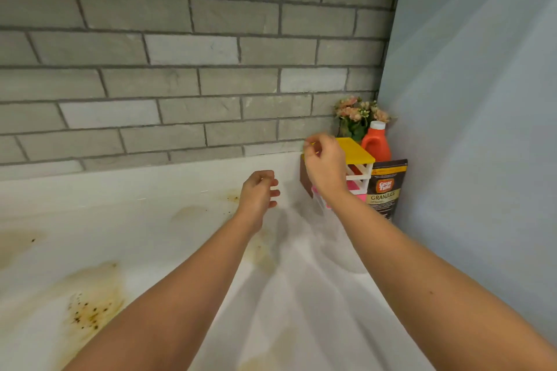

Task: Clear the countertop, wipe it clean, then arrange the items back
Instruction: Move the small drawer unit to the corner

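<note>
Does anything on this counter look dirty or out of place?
Yes. The white countertop has a brownish-yellow stain at the left front, dotted with dark specks, and fainter patches farther back.

1. Back wall (pixel 193 48) in front of me is grey brick-look tile. Long bricks, staggered rows, darker grout, and a few bricks paler than the rest.
2. Side wall (pixel 482 99) on my right is plain, smooth, pale blue. It meets the brick in a corner at the far right.
3. Countertop (pixel 150 220) is white and butts right up against both walls.
4. It's kinda grubby tbh: yellow-brown stains (pixel 93 289) in patches, worst at my near left, with dark specks (pixel 87 315) in it.
5. Light is soft and even, just faint grey shadows on the counter toward the right.
</note>
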`<state>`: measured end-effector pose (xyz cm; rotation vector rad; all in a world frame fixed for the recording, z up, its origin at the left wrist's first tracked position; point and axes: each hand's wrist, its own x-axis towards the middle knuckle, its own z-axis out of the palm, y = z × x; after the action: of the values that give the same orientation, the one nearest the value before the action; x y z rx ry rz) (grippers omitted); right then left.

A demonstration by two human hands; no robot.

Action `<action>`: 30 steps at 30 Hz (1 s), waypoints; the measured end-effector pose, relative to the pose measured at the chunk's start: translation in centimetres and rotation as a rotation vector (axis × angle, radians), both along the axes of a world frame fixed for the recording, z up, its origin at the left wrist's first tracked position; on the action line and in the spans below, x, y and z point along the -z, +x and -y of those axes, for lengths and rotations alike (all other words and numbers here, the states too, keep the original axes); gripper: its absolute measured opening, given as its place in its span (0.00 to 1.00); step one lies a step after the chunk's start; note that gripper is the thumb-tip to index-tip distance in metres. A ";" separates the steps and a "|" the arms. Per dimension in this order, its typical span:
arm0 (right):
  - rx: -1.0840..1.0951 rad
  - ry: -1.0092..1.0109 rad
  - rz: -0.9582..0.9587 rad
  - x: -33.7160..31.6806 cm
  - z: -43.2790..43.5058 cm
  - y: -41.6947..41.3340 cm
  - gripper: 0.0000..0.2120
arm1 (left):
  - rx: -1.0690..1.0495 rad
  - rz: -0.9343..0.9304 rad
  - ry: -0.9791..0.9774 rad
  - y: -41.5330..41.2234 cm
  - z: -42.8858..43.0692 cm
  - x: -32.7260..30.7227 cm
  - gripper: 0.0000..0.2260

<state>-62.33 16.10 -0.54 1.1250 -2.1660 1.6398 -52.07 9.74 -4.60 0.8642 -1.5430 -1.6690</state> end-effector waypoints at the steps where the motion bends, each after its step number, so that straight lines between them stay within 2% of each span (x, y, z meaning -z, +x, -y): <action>1: -0.036 0.019 0.024 0.1 0.7 1.3 0.08 | -0.010 -0.002 -0.013 1.4 0.5 0.0 0.06; 9: -0.325 0.109 0.165 0.8 7.1 14.4 0.09 | -0.168 0.011 -0.072 15.4 5.3 -0.3 0.06; 14: -0.460 0.140 0.191 1.4 10.5 24.7 0.17 | -0.299 0.040 -0.091 26.8 7.4 -0.1 0.08; 22: -0.625 0.175 0.204 3.0 15.3 39.7 0.17 | -0.478 0.088 -0.078 43.2 10.4 1.4 0.08; 30: -0.728 0.272 0.223 5.1 20.4 47.6 0.16 | -0.563 0.090 -0.033 51.7 14.4 3.1 0.08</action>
<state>-14.74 -4.28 -5.66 2.0923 -2.3164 1.8213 -0.40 -4.71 -7.65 1.2326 -1.2240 -1.2055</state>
